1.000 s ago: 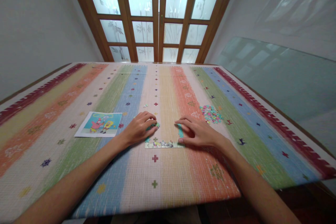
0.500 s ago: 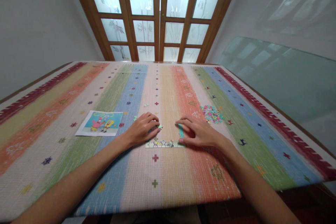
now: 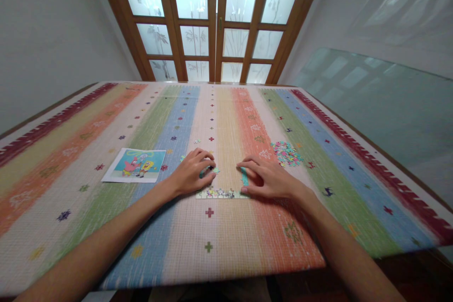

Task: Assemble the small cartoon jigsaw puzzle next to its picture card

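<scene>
Left hand: grip pinching small puzzle pieces.
Right hand: released, fingers resting on teal strip and assembled row.
Surface: striped.

Cartoon reference picture on striped tablecloth

Table w/ striped cloth; door behind far edge. Joined puzzle strip lies mid-table, betw. left hand & right hand. Reference picture left of left hand. Loose-piece pile right of & behind right hand. Single piece behind left hand.
</scene>
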A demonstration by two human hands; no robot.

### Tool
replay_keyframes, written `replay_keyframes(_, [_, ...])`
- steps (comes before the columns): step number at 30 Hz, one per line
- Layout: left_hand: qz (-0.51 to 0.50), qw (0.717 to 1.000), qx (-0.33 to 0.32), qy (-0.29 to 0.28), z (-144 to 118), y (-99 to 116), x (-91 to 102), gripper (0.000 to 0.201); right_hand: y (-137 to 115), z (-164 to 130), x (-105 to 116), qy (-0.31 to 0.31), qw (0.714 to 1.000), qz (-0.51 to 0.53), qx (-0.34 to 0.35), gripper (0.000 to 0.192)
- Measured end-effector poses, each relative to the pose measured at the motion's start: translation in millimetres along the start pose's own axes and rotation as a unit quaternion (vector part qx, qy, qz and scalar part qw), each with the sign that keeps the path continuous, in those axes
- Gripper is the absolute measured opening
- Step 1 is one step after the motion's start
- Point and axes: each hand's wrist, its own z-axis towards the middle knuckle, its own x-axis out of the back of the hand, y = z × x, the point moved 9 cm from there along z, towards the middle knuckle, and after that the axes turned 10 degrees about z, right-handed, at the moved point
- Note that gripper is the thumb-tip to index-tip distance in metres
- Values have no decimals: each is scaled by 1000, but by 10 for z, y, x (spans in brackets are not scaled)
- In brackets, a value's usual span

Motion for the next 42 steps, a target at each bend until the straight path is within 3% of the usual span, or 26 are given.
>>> replay_keyframes(21, [36, 999, 18, -12, 90, -28, -96, 17, 8, -6, -7, -1, 1000, -8, -2, 56])
replay_keyframes(24, [35, 999, 25, -23, 76, -192, 45, 20, 13, -8, -4, 0, 1000, -12, 0, 55])
replay_keyframes(28, [43, 997, 44, -41, -19, -579, 335, 21, 5, -5, 3, -1, 1000, -13, 1, 55])
replay_keyframes(31, [52, 994, 38, -91, -131, -809, 432, 25, 0, -2, 7, -6, 1000, -13, -4, 55])
replay_keyframes(36, [55, 986, 69, -145, -269, -1023, 393, 27, -6, -4, 5, -9, 1000, -11, -2, 54])
replay_keyframes(42, [38, 987, 73, -139, -270, -1038, 330, 25, 4, -2, 6, -7, 1000, -9, -2, 54])
